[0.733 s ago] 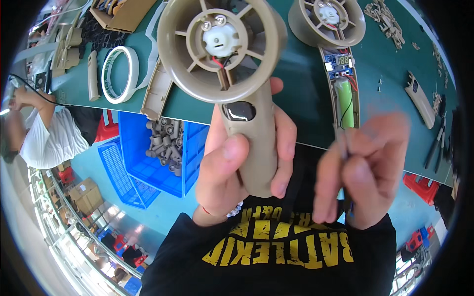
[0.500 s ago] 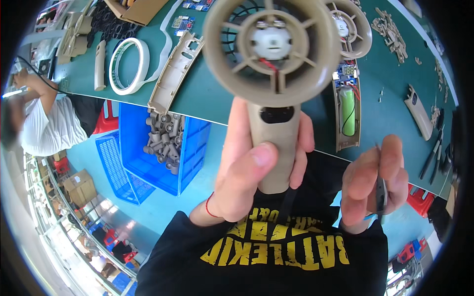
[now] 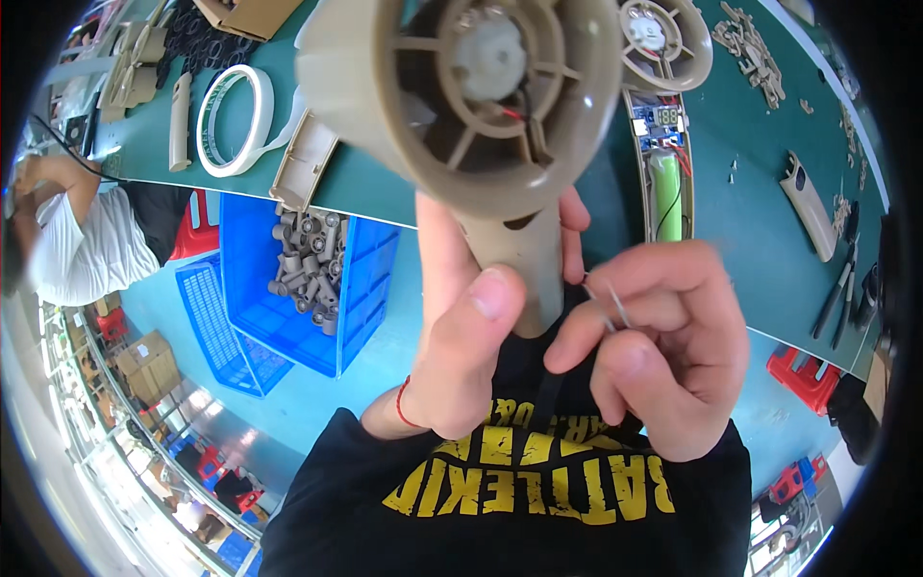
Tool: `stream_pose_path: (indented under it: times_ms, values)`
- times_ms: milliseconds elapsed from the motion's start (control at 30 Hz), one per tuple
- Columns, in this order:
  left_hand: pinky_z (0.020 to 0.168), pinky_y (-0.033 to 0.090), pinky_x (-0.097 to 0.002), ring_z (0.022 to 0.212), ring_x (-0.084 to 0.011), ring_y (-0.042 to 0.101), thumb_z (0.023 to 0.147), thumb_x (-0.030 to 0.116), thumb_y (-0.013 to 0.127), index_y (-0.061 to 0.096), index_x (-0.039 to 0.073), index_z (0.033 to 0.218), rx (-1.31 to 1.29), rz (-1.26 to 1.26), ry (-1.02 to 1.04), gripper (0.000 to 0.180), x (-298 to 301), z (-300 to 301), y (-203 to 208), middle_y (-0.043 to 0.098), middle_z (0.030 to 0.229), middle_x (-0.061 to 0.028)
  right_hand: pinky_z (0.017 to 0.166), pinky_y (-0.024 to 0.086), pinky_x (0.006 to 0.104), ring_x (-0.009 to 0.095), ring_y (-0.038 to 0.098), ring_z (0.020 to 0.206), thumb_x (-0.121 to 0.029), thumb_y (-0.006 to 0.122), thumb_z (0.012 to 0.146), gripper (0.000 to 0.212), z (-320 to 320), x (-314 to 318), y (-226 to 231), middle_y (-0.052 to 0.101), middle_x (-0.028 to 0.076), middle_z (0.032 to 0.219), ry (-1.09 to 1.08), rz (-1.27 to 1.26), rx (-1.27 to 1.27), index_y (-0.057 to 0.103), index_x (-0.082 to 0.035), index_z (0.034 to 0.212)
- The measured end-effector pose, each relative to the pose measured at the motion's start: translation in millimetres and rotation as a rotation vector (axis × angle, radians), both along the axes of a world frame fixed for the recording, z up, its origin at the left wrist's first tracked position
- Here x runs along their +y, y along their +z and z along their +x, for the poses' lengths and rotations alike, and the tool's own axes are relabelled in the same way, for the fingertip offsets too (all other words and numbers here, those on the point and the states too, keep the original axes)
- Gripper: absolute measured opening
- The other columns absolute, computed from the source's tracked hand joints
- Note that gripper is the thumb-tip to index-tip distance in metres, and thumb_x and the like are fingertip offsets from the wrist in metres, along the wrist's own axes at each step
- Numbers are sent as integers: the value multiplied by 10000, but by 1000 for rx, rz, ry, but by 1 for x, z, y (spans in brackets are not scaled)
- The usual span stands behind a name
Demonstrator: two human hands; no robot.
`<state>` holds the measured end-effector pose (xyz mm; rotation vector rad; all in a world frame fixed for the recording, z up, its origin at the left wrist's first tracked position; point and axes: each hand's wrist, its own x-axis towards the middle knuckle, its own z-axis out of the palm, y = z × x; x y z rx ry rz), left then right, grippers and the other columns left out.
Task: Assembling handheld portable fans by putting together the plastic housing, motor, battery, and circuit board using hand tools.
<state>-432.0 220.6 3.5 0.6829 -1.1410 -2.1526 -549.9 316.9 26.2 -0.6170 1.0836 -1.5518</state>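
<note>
My left hand (image 3: 460, 337) is wrapped around the handle of a beige handheld fan (image 3: 531, 264), its round ribbed head tilted up close to the camera. Inside the head show a white motor hub and a short red wire. Beside the handle, my right hand (image 3: 678, 337) has its fingers curled on thin metal tweezers (image 3: 617, 306), whose prongs point toward the handle. Whether the tips touch the fan cannot be made out. Behind, a second fan (image 3: 707, 50) lies opened on the table, its handle showing a green battery (image 3: 665, 192) and a blue circuit board (image 3: 654, 120).
The green table (image 3: 740, 250) carries a tape roll (image 3: 264, 115), an empty handle shell (image 3: 306, 163), another handle cover (image 3: 810, 207), small beige parts (image 3: 755, 58) and pliers (image 3: 848, 274). Below stands a blue crate (image 3: 370, 298) of grey parts. A person in white (image 3: 91, 245) sits at left.
The fan has tilted, its head swinging left with the side now showing. My right hand has come up and inward to the handle, turning the tweezers toward it.
</note>
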Motion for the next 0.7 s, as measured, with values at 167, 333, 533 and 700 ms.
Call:
stream_pose_path:
  times_ms: [167, 333, 533, 700]
  values:
    - [821, 412, -353, 954, -213, 489, 814, 491, 566, 342, 2, 1318, 44, 69, -31, 737, 0, -1, -7, 475, 1130, -143, 514, 361, 161, 44, 462, 506, -48, 501, 950, 186, 1, -6, 5, 646, 155, 803, 80, 32, 174, 410, 37, 1088]
    - [801, 430, -372, 914, -252, 462, 878, 453, 546, 212, 101, 1446, 33, -204, -37, 747, -4, 2, -16, 420, 1164, -185, 626, 384, 173, 51, 533, 662, -9, 527, 933, 186, 1, -5, 3, 629, 105, 839, 55, 52, 232, 408, 16, 1073]
    - [820, 407, -386, 878, -251, 452, 798, 298, 669, 327, 122, 1364, 289, -175, 31, 684, -7, 2, -18, 446, 1091, -173, 625, 357, 180, 28, 492, 665, 54, 524, 883, 200, 5, -9, 7, 620, 54, 823, 176, 90, 257, 439, 27, 1062]
    - [811, 408, -393, 901, -270, 478, 788, 280, 670, 347, 129, 1361, 265, -252, 11, 675, -3, -8, -10, 463, 1080, -162, 587, 338, 185, 30, 485, 630, 66, 522, 871, 197, -7, -6, 12, 604, 48, 783, 152, 14, 211, 455, 30, 1053]
